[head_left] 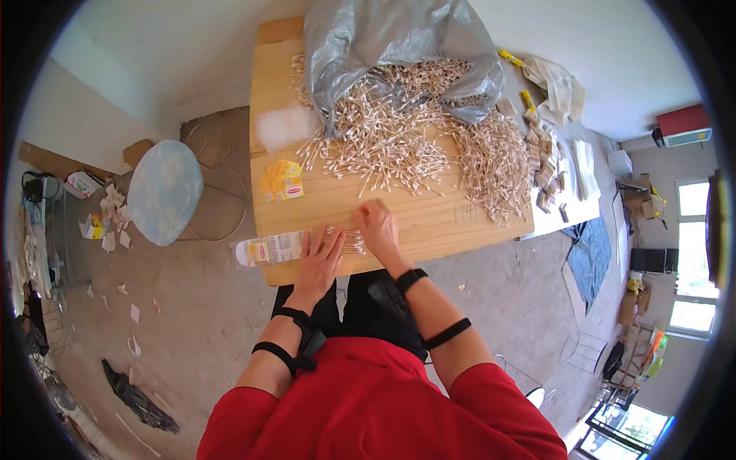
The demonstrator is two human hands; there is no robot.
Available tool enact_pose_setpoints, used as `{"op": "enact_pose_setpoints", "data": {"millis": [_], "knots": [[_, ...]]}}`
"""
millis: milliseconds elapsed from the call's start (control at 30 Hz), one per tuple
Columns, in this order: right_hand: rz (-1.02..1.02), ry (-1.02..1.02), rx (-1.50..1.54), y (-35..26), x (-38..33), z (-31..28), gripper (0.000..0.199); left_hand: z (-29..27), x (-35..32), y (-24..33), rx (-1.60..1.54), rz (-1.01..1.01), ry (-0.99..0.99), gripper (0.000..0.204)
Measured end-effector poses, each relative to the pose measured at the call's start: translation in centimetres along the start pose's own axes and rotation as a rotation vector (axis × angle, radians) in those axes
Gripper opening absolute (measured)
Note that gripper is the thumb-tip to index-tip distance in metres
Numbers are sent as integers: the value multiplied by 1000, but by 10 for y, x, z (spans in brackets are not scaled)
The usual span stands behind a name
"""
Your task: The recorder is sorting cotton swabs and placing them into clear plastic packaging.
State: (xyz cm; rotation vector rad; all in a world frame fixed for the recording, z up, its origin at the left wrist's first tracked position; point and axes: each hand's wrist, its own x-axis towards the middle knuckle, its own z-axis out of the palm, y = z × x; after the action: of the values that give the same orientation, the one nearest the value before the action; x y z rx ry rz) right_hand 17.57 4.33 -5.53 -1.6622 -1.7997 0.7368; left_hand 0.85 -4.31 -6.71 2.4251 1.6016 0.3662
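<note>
My left hand [319, 264] lies flat over a clear plastic packet [285, 247] near the table's front edge, its fingers stretched out. A small bundle of cotton swabs [353, 241] shows just right of those fingers, apparently at the packet's mouth. Beside the bundle, my right hand [378, 228] is closed with its fingers curled together; whatever it may hold is hidden. Beyond both hands a large heap of loose cotton swabs [383, 149] spills from a grey plastic bag [337, 69]. Several yellow printed cards [282, 181] are stacked at the left.
The wooden table [429, 230] carries a stack of clear plastic sleeves [285, 127] at its left. A white surface to the right bears small brown bundles [546, 165]. A round blue stool [165, 192] stands left of the table; scraps litter the floor.
</note>
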Motion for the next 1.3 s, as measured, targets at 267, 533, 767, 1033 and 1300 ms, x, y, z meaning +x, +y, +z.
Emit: {"op": "enact_pose_setpoints", "data": {"millis": [267, 533, 767, 1033, 1300], "knots": [[171, 151, -114, 1, 27, 10, 15, -2, 0, -1, -17, 6, 7, 61], [-124, -95, 37, 11, -19, -7, 9, 3, 1, 0, 22, 14, -2, 64], [-81, 66, 60, 4, -52, -24, 44, -9, 1, -4, -370, -109, 137, 90], [-157, 67, -29, 5, -71, -18, 65, -13, 25, 2, -342, -158, 126, 94], [-134, 132, -8, 13, -68, -18, 47, -18, 52, -16, -119, -286, 136, 49]]}}
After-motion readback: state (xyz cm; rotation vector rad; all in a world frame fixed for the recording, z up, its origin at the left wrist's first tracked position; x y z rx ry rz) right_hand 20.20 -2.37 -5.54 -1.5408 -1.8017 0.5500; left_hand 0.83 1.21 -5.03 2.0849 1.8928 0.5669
